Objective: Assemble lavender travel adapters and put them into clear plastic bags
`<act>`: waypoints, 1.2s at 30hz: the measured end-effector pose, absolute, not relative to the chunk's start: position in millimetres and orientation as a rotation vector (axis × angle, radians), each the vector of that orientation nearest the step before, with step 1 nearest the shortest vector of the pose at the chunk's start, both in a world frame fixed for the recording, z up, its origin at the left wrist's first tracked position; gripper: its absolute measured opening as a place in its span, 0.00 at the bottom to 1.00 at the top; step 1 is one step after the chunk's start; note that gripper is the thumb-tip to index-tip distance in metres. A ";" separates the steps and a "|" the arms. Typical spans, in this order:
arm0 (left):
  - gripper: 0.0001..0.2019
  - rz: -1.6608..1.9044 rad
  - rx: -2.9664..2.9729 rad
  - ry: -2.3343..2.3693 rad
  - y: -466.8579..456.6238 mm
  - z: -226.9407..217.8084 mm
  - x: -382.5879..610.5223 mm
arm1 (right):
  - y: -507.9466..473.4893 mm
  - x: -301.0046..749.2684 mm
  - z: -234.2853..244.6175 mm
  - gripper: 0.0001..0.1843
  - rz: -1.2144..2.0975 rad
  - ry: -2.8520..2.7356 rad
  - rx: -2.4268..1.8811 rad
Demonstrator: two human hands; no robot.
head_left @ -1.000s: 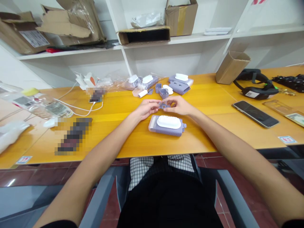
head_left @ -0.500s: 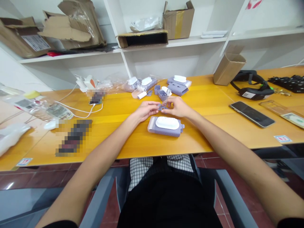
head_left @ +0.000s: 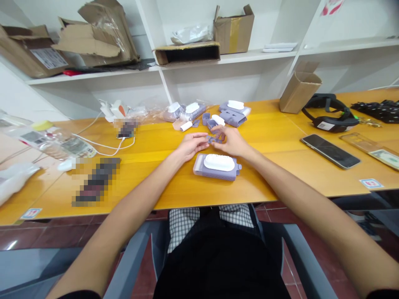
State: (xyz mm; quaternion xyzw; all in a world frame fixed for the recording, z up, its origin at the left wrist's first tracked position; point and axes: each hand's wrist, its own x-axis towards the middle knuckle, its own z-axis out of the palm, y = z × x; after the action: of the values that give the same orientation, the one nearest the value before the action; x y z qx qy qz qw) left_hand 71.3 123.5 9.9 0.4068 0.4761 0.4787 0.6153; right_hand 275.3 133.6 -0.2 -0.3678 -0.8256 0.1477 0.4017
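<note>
Landmark: the lavender case with the white bristled top (head_left: 219, 162), lying flat on the worktop (head_left: 174, 182). The small lavender plastic piece (head_left: 214, 139) is just beyond this case, on its far side from the person, between the fingertips of both hands. The left hand (head_left: 190, 146) pinches its left end, beyond the case's clear end; the right hand (head_left: 233, 141) pinches its right end, thumb nearer the case and forefinger farther from it. Neither hand is clearly nearer the piece. Its long axis seems to run left to right, roughly parallel to the case's own; the fingers hide too much to tell which end is its front. The case's long axis also runs left to right, its small tab pointing right, toward the right forearm.
</note>
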 end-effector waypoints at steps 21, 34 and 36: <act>0.11 0.792 2.267 1.149 137.5 -5.2 48.4 | 165.1 300.2 -14.1 0.22 0.636 -2.302 -1.044; 0.26 0.411 2.438 1.516 144.1 -2.9 27.7 | 173.4 325.9 -20.0 0.33 0.299 -2.505 -1.304; 0.27 0.303 2.437 1.587 143.3 -4.0 28.7 | 170.5 323.4 -25.6 0.35 0.230 -2.529 -1.425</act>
State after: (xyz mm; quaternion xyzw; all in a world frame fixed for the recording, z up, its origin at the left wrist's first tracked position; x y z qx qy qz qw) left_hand 28.7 143.3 -4.0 0.8285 0.5396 0.1031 0.1085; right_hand 323.4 170.5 -25.6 -0.4862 -0.8627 0.0784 0.1148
